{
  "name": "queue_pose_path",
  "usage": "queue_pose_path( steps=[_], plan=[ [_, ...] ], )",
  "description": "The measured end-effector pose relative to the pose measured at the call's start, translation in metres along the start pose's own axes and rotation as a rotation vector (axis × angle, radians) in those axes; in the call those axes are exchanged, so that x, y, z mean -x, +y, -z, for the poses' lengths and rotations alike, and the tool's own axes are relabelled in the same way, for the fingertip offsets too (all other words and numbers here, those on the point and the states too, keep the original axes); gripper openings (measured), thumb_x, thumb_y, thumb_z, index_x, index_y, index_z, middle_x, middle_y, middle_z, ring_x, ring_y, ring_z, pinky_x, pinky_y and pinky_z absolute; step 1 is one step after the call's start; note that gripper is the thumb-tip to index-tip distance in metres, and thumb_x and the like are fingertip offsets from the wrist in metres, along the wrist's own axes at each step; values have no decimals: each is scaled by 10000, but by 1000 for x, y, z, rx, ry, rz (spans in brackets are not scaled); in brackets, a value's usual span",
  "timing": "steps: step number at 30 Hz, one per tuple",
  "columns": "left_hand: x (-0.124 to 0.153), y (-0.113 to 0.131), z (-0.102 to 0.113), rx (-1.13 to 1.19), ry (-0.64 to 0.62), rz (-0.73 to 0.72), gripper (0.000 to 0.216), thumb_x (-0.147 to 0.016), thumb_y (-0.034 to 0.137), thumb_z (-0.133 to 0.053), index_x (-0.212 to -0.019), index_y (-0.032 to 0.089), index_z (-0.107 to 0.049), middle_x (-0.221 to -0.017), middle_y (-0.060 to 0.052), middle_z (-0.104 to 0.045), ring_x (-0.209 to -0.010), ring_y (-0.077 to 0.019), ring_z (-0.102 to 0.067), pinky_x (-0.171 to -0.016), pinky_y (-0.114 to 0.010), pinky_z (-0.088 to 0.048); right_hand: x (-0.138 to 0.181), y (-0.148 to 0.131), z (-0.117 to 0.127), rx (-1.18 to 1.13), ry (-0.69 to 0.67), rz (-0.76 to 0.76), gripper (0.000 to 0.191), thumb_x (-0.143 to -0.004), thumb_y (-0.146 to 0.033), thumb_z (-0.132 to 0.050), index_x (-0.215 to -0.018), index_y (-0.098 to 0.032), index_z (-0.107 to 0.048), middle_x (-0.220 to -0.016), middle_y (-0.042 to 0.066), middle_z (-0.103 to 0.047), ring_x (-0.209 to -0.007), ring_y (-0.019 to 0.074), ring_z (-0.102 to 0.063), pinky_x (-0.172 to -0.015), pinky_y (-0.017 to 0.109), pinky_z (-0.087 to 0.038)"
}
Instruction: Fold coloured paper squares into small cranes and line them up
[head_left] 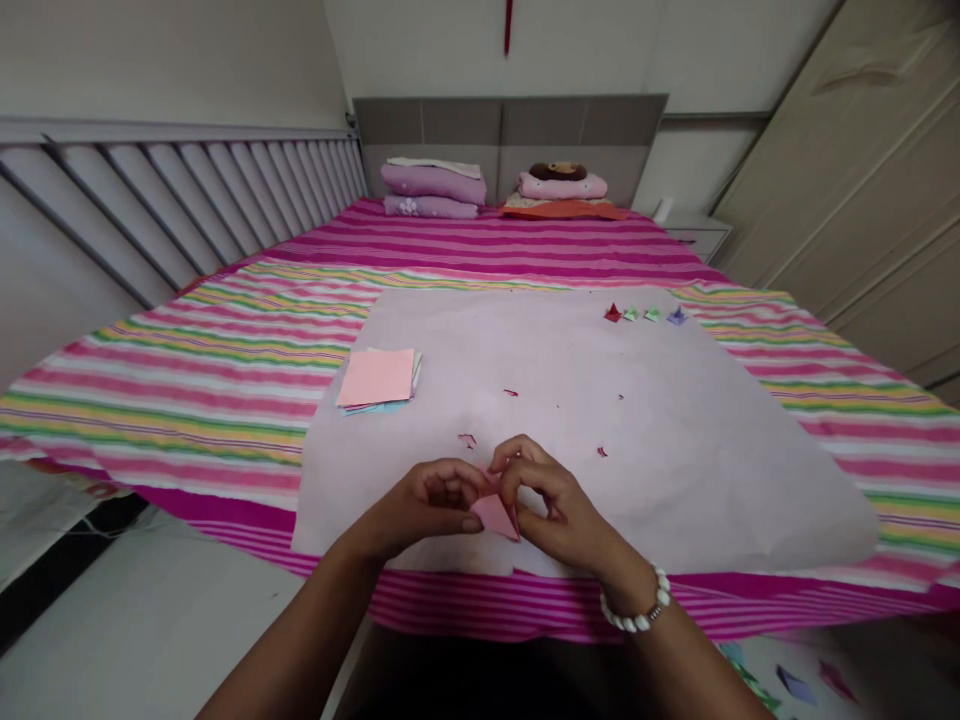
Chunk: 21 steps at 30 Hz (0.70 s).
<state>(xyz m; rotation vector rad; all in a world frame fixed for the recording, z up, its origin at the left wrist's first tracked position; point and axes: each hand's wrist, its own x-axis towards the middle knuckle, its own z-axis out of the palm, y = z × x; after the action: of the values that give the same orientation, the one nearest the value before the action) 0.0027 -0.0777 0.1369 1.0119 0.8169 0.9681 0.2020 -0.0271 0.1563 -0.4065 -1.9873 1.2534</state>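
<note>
Paper piece [495, 516]: small, pink, folded to a pointed shape, held between both hands over the near part of the large off-white rectangular sheet [697, 470].
Left hand [435, 500]: I see thumb and fingers pinched on its left side.
Right hand [551, 500]: thumb and fingertips clamped on its right side.
Folding progress: I judge this one part-way, with creases made but its shape unlike the row's.
Finished row: four small pointed folded-paper pieces, by my reading complete: one red [613, 313], two light green [652, 314], one purple [678, 316].
Unfolded supply: one stack of flat square papers, pink on top [379, 377]; I cannot count its layers.
Red scraps: four larger torn-looking paper bits, one near the left hand [466, 440], plus tiny specks.
Floor papers: several coloured pieces at lower right, one purple [795, 685]; too blurred for me to count.
</note>
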Motion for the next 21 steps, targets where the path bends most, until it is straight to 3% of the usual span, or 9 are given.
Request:
queue_pose_path(
  steps=[4,7,12,21],
  plan=[
    [-1,-6,-5,159,118,-61,228,-678,222,-809,-735,138,-605,-672,2,-666,-630,-84,-603,-613,-192,-438,-1,0,1,45,40,7,233,-713,30,-509,-704,-199,-550,-981,52,-510,-919,193,-550,-795,353,-469],
    [0,-8,-9,245,147,-14,249,-696,258,-797,-720,141,-578,-632,11,-640,-595,-76,-587,-579,-180,-424,0,2,0,75,37,10,253,-710,45,-504,-715,-204,-546,-991,49,-525,-892,185,-560,-779,344,-481],
    [1,-4,-15,401,205,142,242,-662,162,-798,-721,148,-563,-689,12,-642,-639,-85,-614,-669,-217,-490,1,5,-1,142,15,44,273,-703,51,-482,-752,-213,-534,-926,34,-546,-856,179,-559,-756,331,-478],
    [1,-7,-20,572,327,153,236,-638,92,-716,-820,174,-590,-723,18,-640,-695,-103,-632,-698,-209,-509,2,10,-2,167,58,67,277,-707,33,-464,-812,-220,-509,-870,34,-559,-830,184,-556,-761,343,-472]
  ],
)
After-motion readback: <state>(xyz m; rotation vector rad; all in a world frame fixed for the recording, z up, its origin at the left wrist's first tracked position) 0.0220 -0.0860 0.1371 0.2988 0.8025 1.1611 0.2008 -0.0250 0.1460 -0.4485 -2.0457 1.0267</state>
